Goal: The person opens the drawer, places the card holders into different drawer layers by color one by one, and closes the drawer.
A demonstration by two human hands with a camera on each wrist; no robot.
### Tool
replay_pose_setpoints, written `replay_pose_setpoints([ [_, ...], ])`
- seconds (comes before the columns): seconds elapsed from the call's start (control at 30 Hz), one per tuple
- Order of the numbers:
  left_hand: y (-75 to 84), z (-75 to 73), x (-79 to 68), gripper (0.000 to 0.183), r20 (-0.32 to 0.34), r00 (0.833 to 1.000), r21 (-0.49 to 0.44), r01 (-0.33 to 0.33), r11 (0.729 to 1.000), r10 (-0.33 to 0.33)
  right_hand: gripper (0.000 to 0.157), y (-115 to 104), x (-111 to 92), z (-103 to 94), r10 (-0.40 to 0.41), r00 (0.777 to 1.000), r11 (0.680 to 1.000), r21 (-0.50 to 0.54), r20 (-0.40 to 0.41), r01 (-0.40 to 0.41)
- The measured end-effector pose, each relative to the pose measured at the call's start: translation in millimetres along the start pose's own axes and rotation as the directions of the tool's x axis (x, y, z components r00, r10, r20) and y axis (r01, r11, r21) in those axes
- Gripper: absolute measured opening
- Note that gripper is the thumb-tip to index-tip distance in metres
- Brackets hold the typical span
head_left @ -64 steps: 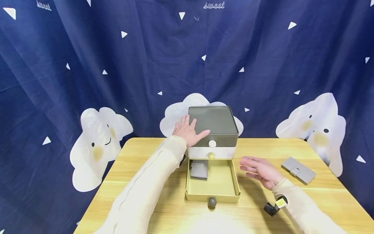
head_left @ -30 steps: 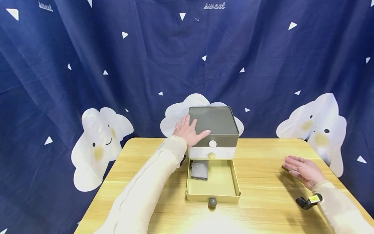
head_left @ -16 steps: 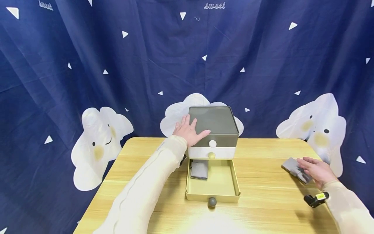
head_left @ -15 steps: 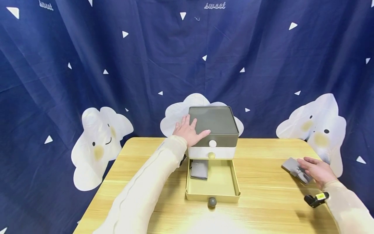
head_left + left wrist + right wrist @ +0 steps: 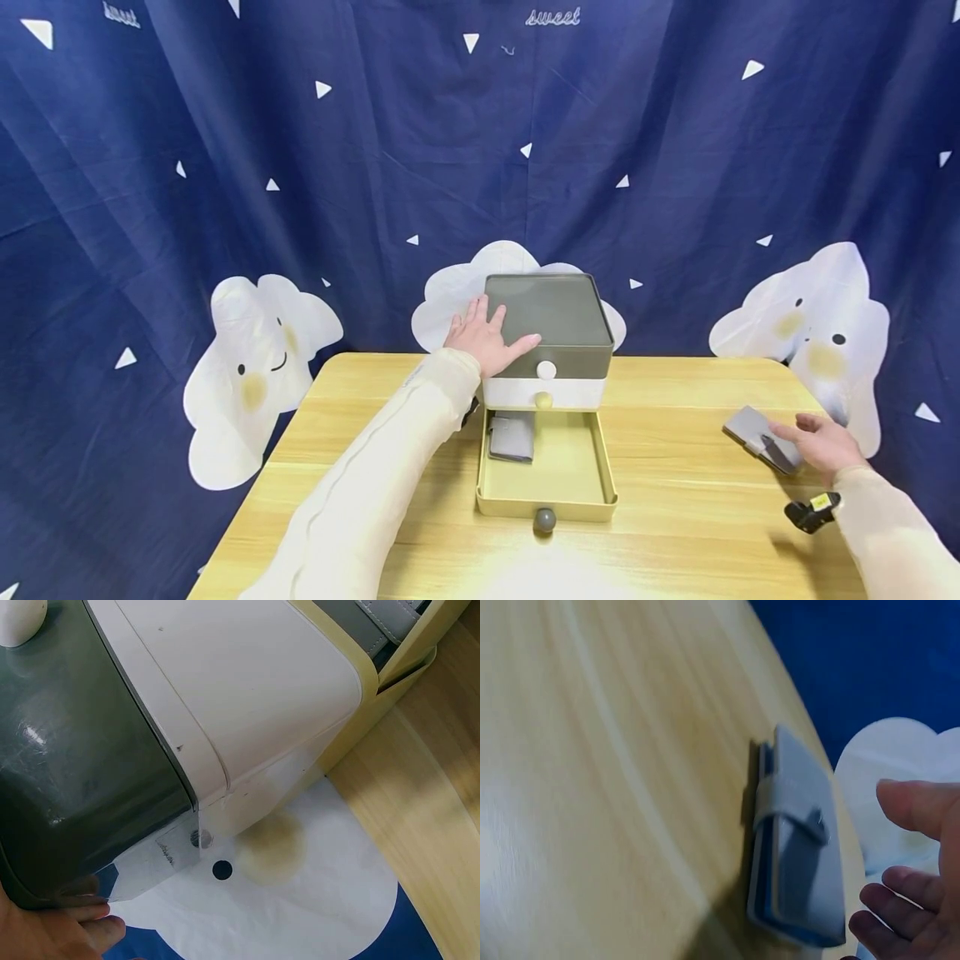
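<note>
My left hand lies with fingers spread on the left side of the dark grey top of a small stacked drawer unit. In the left wrist view its fingertips show at the unit's edge. The yellow bottom drawer stands pulled out, with a small grey wallet in its back left corner. On the right, my right hand hovers at the near right end of a long grey wallet. Its thumb and fingers are apart, holding nothing; the wallet's snap strap is fastened.
The wooden table carries the unit in the middle. White, yellow and dark round knobs mark the drawers' fronts, the dark knob sticking out toward me. A blue curtain with cloud figures hangs behind the table.
My right hand has moved right from beside the drawer, passed over the long wallet, and is now at its right end. My left hand stays on the unit; both wallets lie where they were.
</note>
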State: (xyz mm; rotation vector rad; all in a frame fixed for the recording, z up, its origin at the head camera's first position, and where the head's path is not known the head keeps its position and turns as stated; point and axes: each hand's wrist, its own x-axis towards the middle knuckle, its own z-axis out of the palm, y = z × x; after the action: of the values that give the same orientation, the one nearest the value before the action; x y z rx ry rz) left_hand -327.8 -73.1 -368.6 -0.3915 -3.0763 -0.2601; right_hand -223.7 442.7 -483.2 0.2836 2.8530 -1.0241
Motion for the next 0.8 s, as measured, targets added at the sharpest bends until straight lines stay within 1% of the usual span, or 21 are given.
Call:
replay_pose_setpoints([
  [0.1, 0.2, 0.5, -0.1, 0.112, 0.002, 1.0, 0.0, 0.0, 1.0, 0.0, 0.093, 6, 1, 1.8, -0.034, 0.999, 0.997, -0.066, 0.028, 0.036],
  [0.2, 0.7, 0.4, -0.8, 0.112, 0.006, 1.0, 0.003, 0.002, 1.0, -0.002, 0.095, 11, 2, 5.9, -0.051, 0.998, 0.996, -0.071, 0.046, 0.055],
  [0.23, 0.9, 0.3, -0.9, 0.111, 0.007, 1.0, 0.004, 0.002, 1.0, -0.002, 0.095, 13, 3, 7.3, -0.06, 0.997, 0.995, -0.075, 0.046, 0.063],
  [0.3, 1.3, -0.1, -1.3, 0.111, 0.008, 1.0, 0.007, 0.002, 1.0, -0.002, 0.096, 16, 4, 9.7, -0.07, 0.997, 0.991, -0.114, 0.042, 0.075],
  [0.4, 1.6, -0.9, -1.3, 0.111, 0.006, 1.0, 0.009, -0.001, 1.0, 0.0, 0.096, 19, 5, 12.2, -0.074, 0.997, 0.981, -0.176, 0.029, 0.078],
  [0.47, 1.9, -1.3, -1.6, 0.111, 0.009, 1.0, 0.004, 0.0, 1.0, -0.001, 0.095, 19, 5, 13.5, -0.071, 0.997, 0.977, -0.199, 0.019, 0.074],
  [0.8, 1.2, 0.7, -0.5, 0.112, 0.013, 1.0, -0.004, 0.009, 1.0, -0.009, 0.092, 13, 4, 17.6, -0.062, 0.998, 0.973, -0.22, 0.001, 0.061],
])
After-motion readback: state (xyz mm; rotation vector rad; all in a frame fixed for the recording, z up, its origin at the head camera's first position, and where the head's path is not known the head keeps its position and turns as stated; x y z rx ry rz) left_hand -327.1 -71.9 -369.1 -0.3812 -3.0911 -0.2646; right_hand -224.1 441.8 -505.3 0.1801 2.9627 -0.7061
